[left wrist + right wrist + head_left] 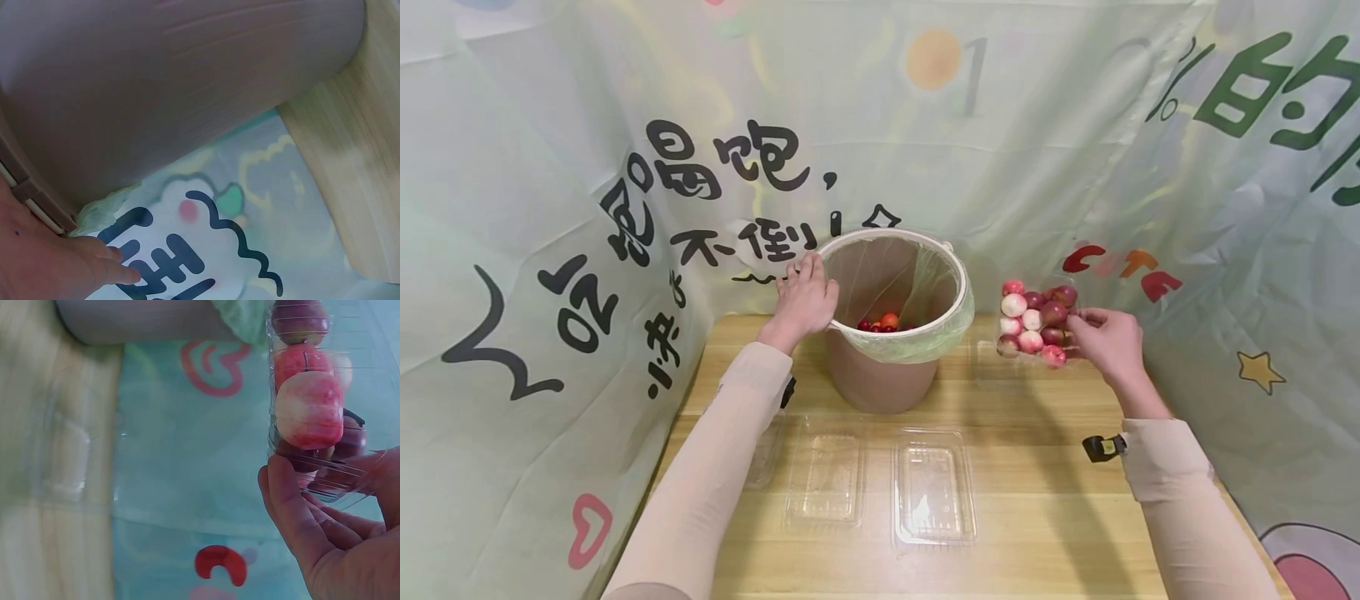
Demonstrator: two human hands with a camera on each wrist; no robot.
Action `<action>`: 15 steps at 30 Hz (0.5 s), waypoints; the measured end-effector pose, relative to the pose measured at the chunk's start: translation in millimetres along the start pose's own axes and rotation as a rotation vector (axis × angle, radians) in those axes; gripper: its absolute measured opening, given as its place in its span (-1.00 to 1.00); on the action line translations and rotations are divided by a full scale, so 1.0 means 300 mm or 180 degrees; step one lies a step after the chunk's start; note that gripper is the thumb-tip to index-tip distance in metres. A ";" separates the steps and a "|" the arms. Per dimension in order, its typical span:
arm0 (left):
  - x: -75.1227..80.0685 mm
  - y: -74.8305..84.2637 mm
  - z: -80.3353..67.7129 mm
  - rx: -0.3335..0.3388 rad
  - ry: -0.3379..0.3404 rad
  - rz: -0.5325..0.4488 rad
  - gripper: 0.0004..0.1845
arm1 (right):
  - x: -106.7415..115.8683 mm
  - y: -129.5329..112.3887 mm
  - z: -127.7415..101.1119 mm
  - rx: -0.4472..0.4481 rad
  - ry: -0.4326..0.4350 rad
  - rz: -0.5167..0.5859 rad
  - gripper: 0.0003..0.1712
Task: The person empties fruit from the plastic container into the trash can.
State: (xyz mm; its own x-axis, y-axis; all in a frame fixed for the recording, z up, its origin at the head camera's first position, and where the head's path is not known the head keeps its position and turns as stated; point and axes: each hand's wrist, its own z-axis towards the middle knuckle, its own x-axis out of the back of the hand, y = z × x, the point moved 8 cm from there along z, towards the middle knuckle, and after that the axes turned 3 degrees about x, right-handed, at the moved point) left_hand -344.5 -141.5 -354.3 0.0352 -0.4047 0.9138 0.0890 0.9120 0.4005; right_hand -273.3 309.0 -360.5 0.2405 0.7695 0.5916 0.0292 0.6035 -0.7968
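Note:
A brown-grey bin (883, 375) with a pale green plastic liner (951, 329) stands on the wooden table. My left hand (807, 296) holds its near-left rim, thumb over the inner side and fingers outside. Small red and orange fruits (889, 321) lie at the bottom of the bin. To the right of it, my right hand (1105, 342) grips the end of a transparent plastic box (375, 369), raised and tilted up over the table. Inside the box are pink-and-white apple-like fruits (309, 409) and dark red round ones (1054, 313).
Two transparent boxes (932, 487) (826, 479) lie side by side on the table (1015, 533) in front of the bin. Another transparent box (767, 454) is partly behind my left forearm, and one more (988, 364) lies right of the bin. Printed cloth (865, 100) walls the table in.

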 end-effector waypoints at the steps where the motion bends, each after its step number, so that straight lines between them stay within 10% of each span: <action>1: 0.000 0.000 0.000 0.0003 -0.0006 -0.0006 -0.22 | 0.003 -0.012 0.005 0.0017 0.0009 -0.0030 -0.53; 15: -0.005 -0.005 0.008 -0.0009 0.0005 -0.0006 -0.22 | 0.010 -0.146 0.061 0.0024 0.0024 -0.0007 -0.47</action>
State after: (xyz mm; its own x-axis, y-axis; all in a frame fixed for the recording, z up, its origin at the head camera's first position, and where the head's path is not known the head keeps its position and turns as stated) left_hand -347.1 -142.1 -356.2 0.0366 -0.4066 0.9129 0.0917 0.9110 0.4021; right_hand -291.8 288.6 -321.6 0.2477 0.7666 0.5925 0.0225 0.6068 -0.7945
